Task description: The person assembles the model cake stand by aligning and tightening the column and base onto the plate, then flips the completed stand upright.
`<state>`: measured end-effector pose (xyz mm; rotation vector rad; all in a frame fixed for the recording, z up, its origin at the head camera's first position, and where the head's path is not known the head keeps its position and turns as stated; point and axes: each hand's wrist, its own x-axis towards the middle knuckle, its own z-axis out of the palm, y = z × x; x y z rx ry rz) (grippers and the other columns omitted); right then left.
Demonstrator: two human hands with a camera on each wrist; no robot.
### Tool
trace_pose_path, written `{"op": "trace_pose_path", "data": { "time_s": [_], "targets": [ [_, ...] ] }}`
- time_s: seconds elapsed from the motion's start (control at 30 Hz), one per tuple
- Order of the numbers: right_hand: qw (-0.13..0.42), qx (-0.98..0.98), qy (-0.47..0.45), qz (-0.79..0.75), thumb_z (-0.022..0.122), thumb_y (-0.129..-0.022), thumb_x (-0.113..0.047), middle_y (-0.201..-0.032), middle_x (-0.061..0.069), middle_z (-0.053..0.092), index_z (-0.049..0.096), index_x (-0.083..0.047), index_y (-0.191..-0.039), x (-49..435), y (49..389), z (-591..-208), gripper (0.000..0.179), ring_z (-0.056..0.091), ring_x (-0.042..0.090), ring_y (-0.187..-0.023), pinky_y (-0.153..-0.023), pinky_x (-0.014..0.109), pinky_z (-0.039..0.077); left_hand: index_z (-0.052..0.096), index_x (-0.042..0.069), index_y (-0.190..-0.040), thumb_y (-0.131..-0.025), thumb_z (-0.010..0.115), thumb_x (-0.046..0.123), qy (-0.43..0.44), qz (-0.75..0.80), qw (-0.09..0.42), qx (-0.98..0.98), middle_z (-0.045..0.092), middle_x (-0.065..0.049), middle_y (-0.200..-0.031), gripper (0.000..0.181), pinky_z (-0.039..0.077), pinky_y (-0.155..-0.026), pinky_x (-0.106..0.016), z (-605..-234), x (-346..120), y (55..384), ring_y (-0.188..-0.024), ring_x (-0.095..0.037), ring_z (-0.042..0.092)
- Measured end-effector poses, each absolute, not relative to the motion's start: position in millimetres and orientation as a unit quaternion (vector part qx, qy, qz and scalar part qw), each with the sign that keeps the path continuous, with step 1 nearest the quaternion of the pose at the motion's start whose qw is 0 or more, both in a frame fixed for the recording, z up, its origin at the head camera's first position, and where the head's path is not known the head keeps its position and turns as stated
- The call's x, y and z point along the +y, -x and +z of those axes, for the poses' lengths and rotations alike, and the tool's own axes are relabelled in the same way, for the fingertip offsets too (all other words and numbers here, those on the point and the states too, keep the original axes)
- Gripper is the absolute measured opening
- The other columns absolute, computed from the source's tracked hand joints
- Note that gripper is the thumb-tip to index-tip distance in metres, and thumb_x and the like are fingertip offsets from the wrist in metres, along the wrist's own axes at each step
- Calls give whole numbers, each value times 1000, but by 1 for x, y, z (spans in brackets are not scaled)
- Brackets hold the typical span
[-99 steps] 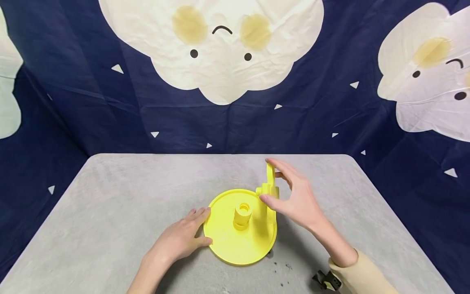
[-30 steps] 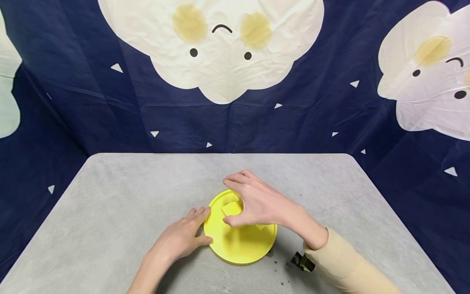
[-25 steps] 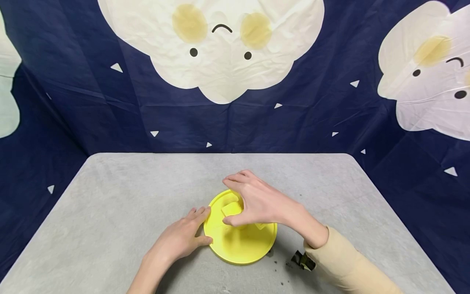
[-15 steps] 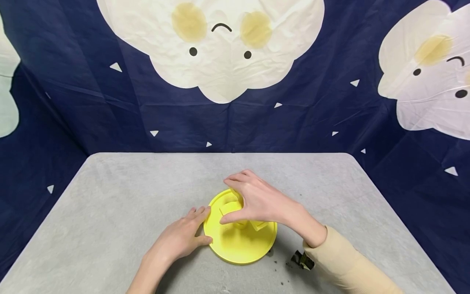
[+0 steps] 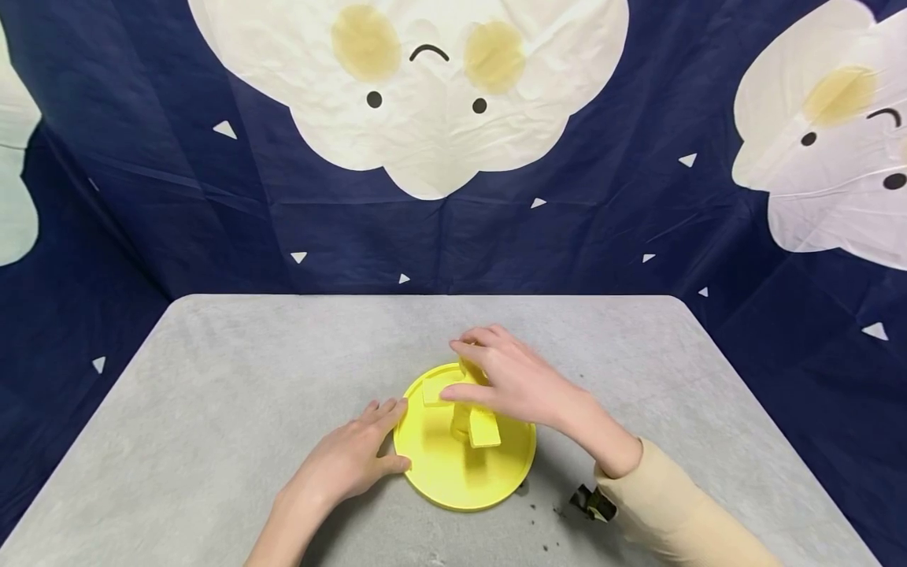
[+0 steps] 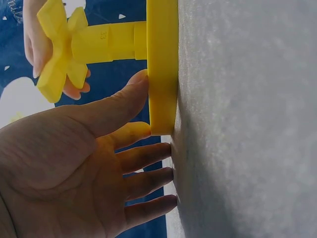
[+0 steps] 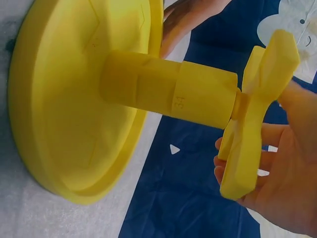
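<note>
A yellow round plate with a raised rim point(image 5: 460, 488) lies on the table. From its middle rises a thick yellow post point(image 7: 168, 87). On the post's end sits a yellow four-armed knob point(image 5: 485, 430). My right hand point(image 5: 520, 384) grips this knob, thumb over one arm and fingers reaching behind others in the right wrist view. At the plate's left edge rests my left hand point(image 5: 350, 459). Its thumb touches the rim and its fingers lie spread and fairly straight beside the edge in the left wrist view. My right hand covers part of the knob in the head view.
A grey table point(image 5: 234, 409) surrounds the plate. Beside my right sleeve point(image 5: 680, 504) shows a small black device point(image 5: 594, 502). Dark specks point(image 5: 546, 546) dot the tabletop nearby. A navy curtain with cloud faces point(image 5: 234, 213) hangs behind the table.
Earlier my right hand held the knob by the plate's right edge, off the post. It moved left onto the post, and the knob has since turned clockwise seen from above. My left hand stayed.
</note>
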<state>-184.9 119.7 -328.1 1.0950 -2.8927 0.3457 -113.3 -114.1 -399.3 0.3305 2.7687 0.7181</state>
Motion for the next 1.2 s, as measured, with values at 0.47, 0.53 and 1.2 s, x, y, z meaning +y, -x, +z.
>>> {"op": "trace_pose_path", "data": {
  "time_s": [0.47,0.53,1.2],
  "targets": [
    [31,-951,-277,135,60,-79,-65,-106,-9,58,65,-24,-121,136,182,-330,59,51,7,-90,-67,22,47,37,15,-146,-82,70,39,-113,248,126,954,38,-8,-151,76,32,-111,-57,-400,-114,113,-142,-34,31],
    [38,-950,-274,144,62,-79,-63,-102,-10,58,66,-24,-118,139,182,-331,55,50,6,-85,-65,21,45,37,15,-146,-82,70,39,-112,247,128,954,38,-8,-151,76,31,-112,-57,-400,-114,113,-142,-34,30],
    [55,-938,-232,252,65,-86,-46,-91,-13,62,69,-29,-104,165,167,-344,25,55,6,-73,-61,19,46,37,15,-146,-82,70,40,-116,247,132,953,37,-8,-151,76,32,-111,-57,-400,-114,114,-142,-33,30]
  ]
}}
